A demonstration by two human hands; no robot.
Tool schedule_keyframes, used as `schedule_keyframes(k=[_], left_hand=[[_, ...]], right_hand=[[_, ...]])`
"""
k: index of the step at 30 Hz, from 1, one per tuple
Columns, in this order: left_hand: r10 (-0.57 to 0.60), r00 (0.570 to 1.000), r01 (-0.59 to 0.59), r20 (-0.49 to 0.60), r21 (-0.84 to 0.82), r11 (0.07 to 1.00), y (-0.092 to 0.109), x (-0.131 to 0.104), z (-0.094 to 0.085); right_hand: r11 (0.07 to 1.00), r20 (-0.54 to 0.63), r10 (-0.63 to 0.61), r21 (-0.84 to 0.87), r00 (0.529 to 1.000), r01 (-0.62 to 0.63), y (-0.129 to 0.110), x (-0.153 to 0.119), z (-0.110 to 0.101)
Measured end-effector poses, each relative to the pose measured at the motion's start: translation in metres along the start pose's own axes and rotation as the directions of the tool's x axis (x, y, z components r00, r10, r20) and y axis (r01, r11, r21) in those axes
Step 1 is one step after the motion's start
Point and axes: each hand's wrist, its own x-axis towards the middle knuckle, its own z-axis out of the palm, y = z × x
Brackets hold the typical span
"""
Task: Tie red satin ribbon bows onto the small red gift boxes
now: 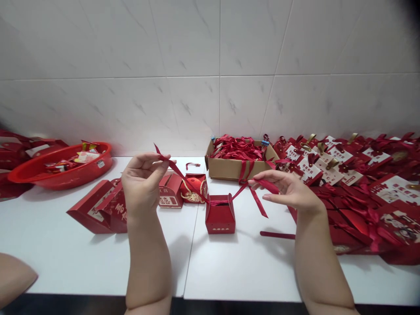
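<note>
Small dark-red trapezoid cardboard gift box (220, 216) stands upright on the white tabletop (243, 271), approx centre, btwn the two hands and lower than both, nearer the wearer than either pinch. Narrow gap shows along its top.

Long shiny dark-red ribbon (177, 169) is the key bit: long axis runs crosswise, L to R, in a shallow V. Low pt at the box top, one arm up to each hand. Box lies down & R of the L grip, down & L of the R grip; R fingertips are nearer.

L hand (143, 180): thumb + index closed in a pinch on one ribbon end, short tail poking up past them. R hand (293, 188): fingertips have the other length, w/ thumb a bit apart below; exact pinch pt hard to tell. A loose tail hangs under it.

Behind: brown open cardboard carton (226, 169) w/ a heap of dark-red ribbons (238, 148). Stacked red gift boxes (348, 223) to the R, red plastic basin (72, 175) far L.
</note>
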Motion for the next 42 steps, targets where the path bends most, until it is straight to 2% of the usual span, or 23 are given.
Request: schedule_keyframes(k=[6,9,12,15,20,23,26,28,34,42], left_hand=[[0.082,0.996,-0.081,-0.038,0.017,0.997,0.000,-0.003,0.004],[0.120,0.992,-0.120,-0.033,0.026,0.992,0.003,-0.007,0.005],[0.138,0.989,-0.137,-0.043,0.026,0.990,0.007,-0.011,0.010],[0.157,0.985,-0.155,-0.065,0.039,0.987,0.011,-0.016,0.018],[0.193,0.978,-0.185,-0.077,0.102,0.977,0.017,-0.027,0.031],[0.174,0.984,-0.170,-0.048,0.074,0.983,0.020,-0.035,0.043],[0.106,0.994,-0.106,0.033,0.014,0.994,0.020,-0.042,0.054],[0.059,0.996,-0.060,0.067,0.008,0.998,0.018,-0.045,0.060],[-0.045,0.986,0.044,0.160,0.012,0.999,0.015,-0.045,0.061],[-0.130,0.957,0.116,0.259,0.071,0.991,0.029,-0.044,0.050]], right_hand=[[0.998,0.144,-0.062,-0.001,0.988,0.063,0.001,-0.005,-0.003],[0.997,0.157,-0.063,0.053,0.986,0.055,0.003,-0.007,-0.004],[0.991,0.060,-0.046,0.125,0.997,0.038,0.008,-0.005,-0.001],[0.978,-0.068,-0.101,0.175,0.993,0.112,0.011,0.000,0.004],[0.975,-0.228,-0.182,0.082,0.957,0.205,0.003,0.011,0.025],[0.974,-0.323,-0.110,0.154,0.940,0.167,-0.002,0.016,0.045],[0.957,-0.392,-0.009,0.263,0.920,0.121,-0.005,0.018,0.062],[0.944,-0.415,0.012,0.304,0.910,0.126,-0.008,0.017,0.067],[0.961,-0.448,-0.058,0.217,0.892,0.171,-0.020,0.009,0.063],[0.978,-0.537,-0.112,0.091,0.836,0.189,-0.023,0.000,0.048]])
